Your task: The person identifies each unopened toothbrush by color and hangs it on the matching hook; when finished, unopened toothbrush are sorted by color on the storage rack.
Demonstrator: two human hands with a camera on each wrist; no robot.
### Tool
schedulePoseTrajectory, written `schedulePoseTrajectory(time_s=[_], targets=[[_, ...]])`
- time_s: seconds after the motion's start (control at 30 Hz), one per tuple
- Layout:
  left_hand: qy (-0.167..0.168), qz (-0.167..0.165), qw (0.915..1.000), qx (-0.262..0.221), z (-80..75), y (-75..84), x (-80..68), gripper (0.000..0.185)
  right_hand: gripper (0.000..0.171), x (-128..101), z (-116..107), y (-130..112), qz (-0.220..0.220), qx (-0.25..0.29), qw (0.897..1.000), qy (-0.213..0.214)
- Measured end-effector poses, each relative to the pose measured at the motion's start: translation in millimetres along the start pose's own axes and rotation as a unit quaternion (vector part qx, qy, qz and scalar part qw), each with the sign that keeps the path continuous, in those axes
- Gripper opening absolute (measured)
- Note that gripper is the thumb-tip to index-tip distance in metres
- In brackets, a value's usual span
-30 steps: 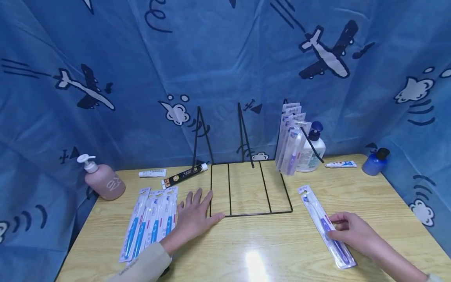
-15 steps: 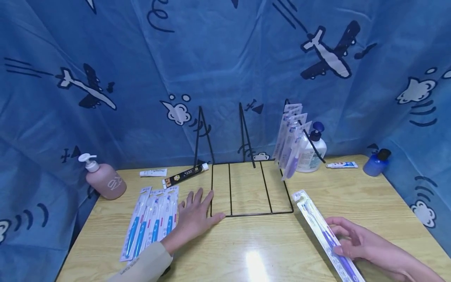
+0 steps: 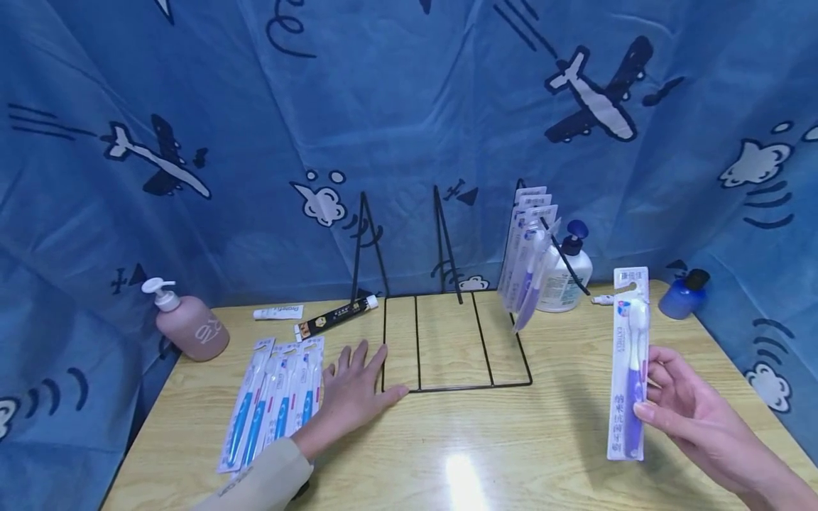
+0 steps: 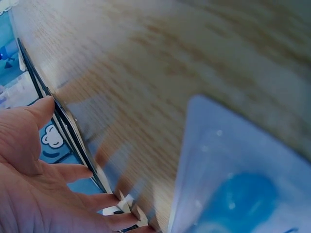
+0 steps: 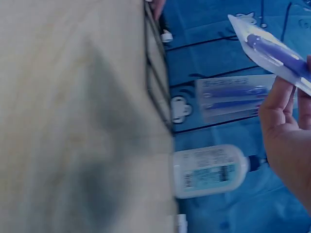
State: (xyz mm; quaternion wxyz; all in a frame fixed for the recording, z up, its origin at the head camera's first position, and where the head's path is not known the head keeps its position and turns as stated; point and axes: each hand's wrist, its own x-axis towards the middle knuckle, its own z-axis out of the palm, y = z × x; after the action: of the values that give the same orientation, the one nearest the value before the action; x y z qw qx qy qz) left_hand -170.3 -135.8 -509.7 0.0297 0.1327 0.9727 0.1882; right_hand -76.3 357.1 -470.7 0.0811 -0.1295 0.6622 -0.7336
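My right hand (image 3: 696, 419) pinches a packaged purple toothbrush (image 3: 629, 376) by its edge, thumb on the front. The pack stands nearly upright above the table's right side, its hanging hole at the top. In the right wrist view the same pack's lower end shows by the fingers (image 5: 282, 102). My left hand (image 3: 354, 397) rests with fingers spread at the front left corner of the black wire rack (image 3: 473, 388). Several packaged purple toothbrushes (image 3: 527, 262) hang from the rack's right hook. Left of my left hand lie several packaged blue toothbrushes (image 3: 268, 404), side by side.
A pink pump bottle (image 3: 192, 330) stands at the left edge. Behind the rack's right hook is a white pump bottle (image 3: 565, 280). A black toothpaste tube (image 3: 335, 318), a small white tube (image 3: 277, 313) and a blue bottle (image 3: 682, 294) stand or lie along the back.
My right hand has lifted the purple toothbrush pack off the table and turned it upright. The hanging packs have swung a little. My left hand keeps its place.
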Motion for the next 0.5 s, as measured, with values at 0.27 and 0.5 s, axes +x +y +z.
schedulePoseTrajectory(time_s=[0.27,0.5], targets=[[0.022,0.016,0.9996,-0.011,8.2,-7.7,0.2,0.095,0.066,0.3,15.7,-18.8,-0.087,-0.042,0.995,-0.041],[0.006,0.003,1.0,0.001,1.4,-1.6,-0.9,0.091,0.06,8.1,34.3,-23.2,-0.072,-0.088,0.993,-0.041]])
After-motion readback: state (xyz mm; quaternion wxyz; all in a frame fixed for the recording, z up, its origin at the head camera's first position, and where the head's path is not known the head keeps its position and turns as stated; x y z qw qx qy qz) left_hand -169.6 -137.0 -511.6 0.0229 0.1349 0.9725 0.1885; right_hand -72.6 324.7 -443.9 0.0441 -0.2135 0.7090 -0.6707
